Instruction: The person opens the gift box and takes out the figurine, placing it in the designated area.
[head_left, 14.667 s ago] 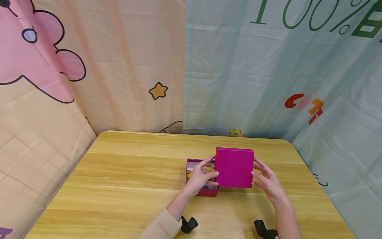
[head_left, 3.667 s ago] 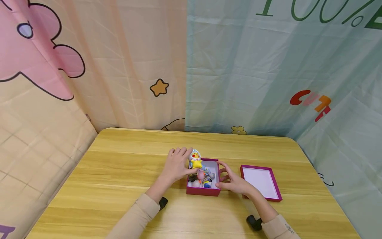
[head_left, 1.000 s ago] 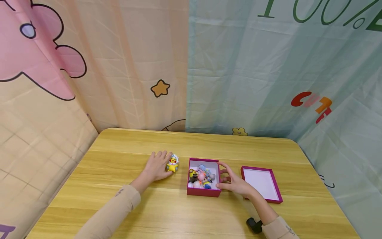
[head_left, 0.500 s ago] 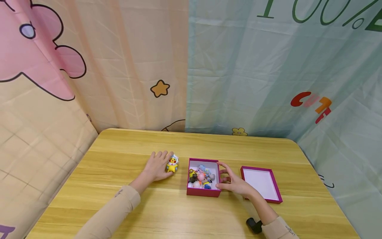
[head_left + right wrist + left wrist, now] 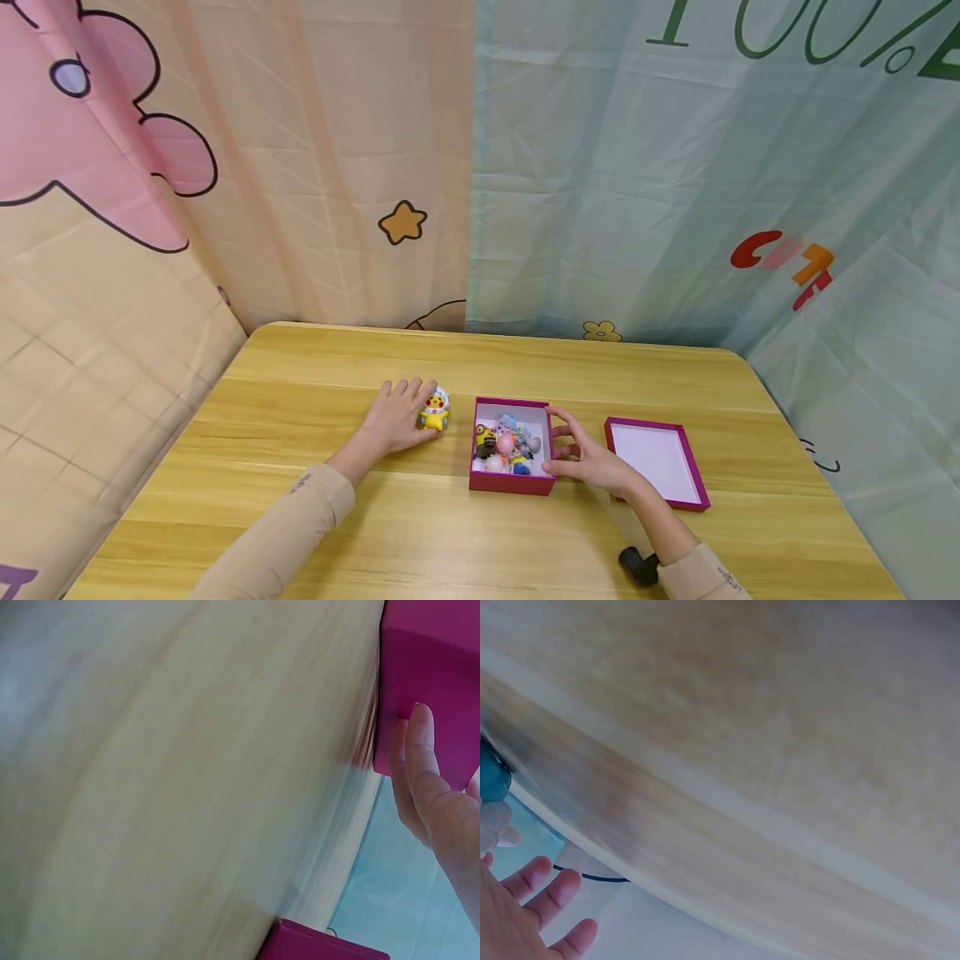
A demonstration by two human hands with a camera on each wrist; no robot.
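Note:
A small yellow Pikachu figurine (image 5: 435, 412) with a white-and-blue hood stands on the table, left of the box. My left hand (image 5: 393, 418) holds it from its left side, thumb low and forefinger by its head. In the left wrist view only a teal and pale part of the figurine (image 5: 493, 776) shows, beside the spread fingers of the left hand (image 5: 532, 915). An open magenta box (image 5: 512, 483) contains several small toys (image 5: 507, 443). My right hand (image 5: 588, 457) grips its right side, thumb at the front corner, forefinger at the back; fingers touch the box (image 5: 435, 682) in the right wrist view.
The magenta lid (image 5: 656, 460) lies inside-up on the wooden table (image 5: 337, 517), right of the box and partly behind the right wrist. A black wrist-worn piece (image 5: 639, 567) shows below the right forearm. Printed curtains (image 5: 360, 167) hang behind the table.
Earlier the lid was lifted off and laid at the right. My left hand took the figurine from the box to the left; lately both shift only slightly. The right hand stays at the box.

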